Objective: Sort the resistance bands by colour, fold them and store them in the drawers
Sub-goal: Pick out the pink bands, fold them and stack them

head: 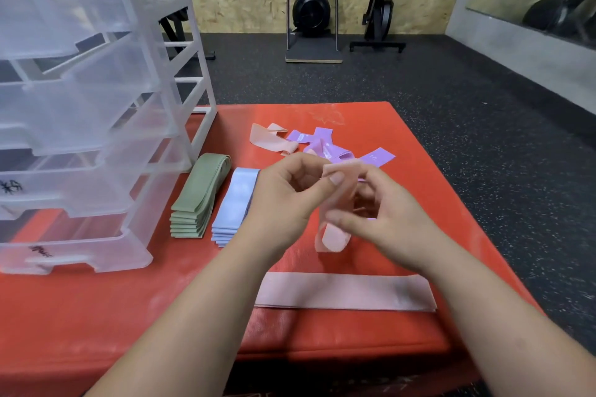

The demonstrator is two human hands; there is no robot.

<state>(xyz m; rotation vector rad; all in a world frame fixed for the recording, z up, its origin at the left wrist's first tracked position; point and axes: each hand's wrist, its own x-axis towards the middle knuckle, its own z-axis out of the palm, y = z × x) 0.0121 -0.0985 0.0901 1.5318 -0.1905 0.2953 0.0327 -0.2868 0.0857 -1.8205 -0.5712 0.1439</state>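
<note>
Pinched at its top between thumb and forefinger of the left hand (283, 195) and wrapped lower down by the curled fingers of the right hand (392, 219): a pale pink fabric loop band (333, 237). Held clear of the mat, long axis 12 to 6, free loop hanging toward 6. Left hand at its 9, right at its 3, equally near.

Toward 6, a flat pink fabric band (346, 295) laid 9 to 3 on the red padded mat (129, 316). Crosswise to the held one, so likely needs a quarter turn before stacking there.

At 9, folded light blue bands (233, 203), then sage green bands (200, 200), then the clear plastic drawer unit (80, 138). At 12, loose purple bands (325, 145).
</note>
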